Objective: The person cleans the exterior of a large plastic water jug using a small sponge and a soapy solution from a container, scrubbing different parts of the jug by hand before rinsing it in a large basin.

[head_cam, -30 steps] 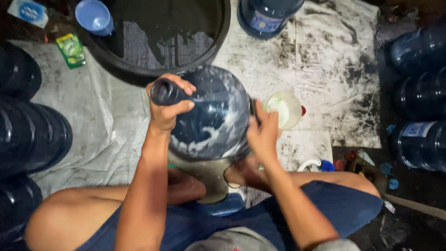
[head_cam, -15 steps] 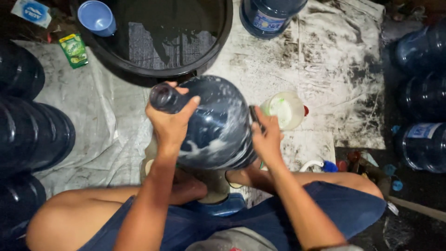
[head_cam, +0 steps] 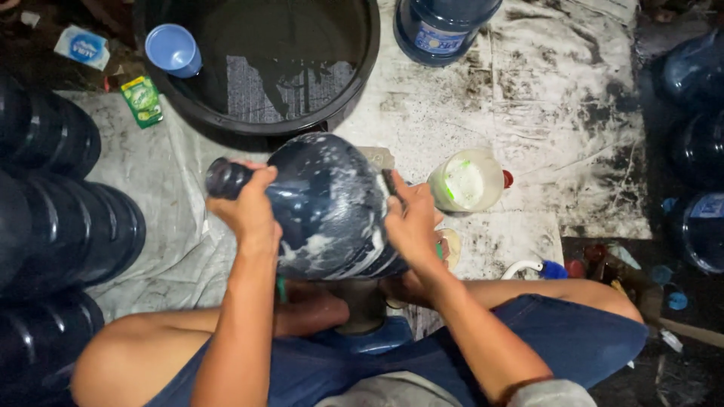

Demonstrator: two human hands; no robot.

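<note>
**Soapy water jug held over the lap**

Seen from above, seated, knees spread, blue shorts (head_cam: 528,339) at the bottom of the view.

Large dark blue water jug (head_cam: 328,207) at centre frame, tipped on its side, neck pointing to 9 o'clock, body streaked with white suds. Held clear of the ground cloth, above the lap.

Left hand (head_cam: 245,207) wrapped around the neck of the jug, fingers curled shut on it just behind the mouth. Right hand (head_cam: 411,222) pressed flat against the jug's body at its 3 o'clock side, fingers together and laid along the curve; could not tell whether anything was held under the palm.

Round black basin (head_cam: 354,90) at 12 o'clock from the jug, dark water inside, small blue cup (head_cam: 172,49) near its rim at 10 o'clock. Pale plastic container (head_cam: 467,182) with a green streak inside, just beside the right hand at 2 o'clock. Green sachet (head_cam: 141,100) on the dirty white ground cloth (head_cam: 543,113) at 10 o'clock. Another blue jug (head_cam: 441,30) upright at 1 o'clock, more dark jugs (head_cam: 60,226) stacked along 9 o'clock and along 3 o'clock.
</note>
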